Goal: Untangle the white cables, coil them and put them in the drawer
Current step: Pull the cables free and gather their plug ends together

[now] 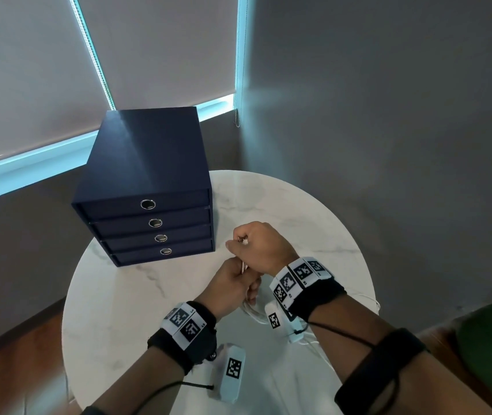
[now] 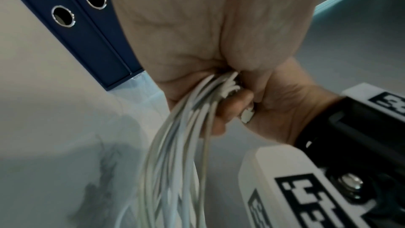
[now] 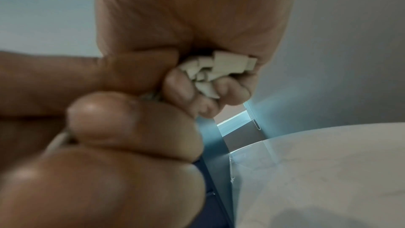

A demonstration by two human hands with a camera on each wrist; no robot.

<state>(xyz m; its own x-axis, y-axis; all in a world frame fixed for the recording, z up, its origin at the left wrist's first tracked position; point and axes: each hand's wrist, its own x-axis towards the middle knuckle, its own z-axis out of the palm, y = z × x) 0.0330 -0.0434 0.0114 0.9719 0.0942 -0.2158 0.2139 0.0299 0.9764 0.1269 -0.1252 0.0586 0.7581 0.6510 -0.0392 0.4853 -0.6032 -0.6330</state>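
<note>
Your left hand (image 1: 232,287) and right hand (image 1: 261,248) both clench one bundle of white cables (image 2: 175,153) above the table (image 1: 148,295); the strands blur, uncountable. Beside them stands one blue cabinet (image 1: 148,163), its four drawers (image 1: 148,205) all shut, contents unseen.

White cables (image 2: 175,162); navy drawer unit (image 1: 145,163), silver ring pulls; white grey-veined marble table (image 1: 298,205).
</note>
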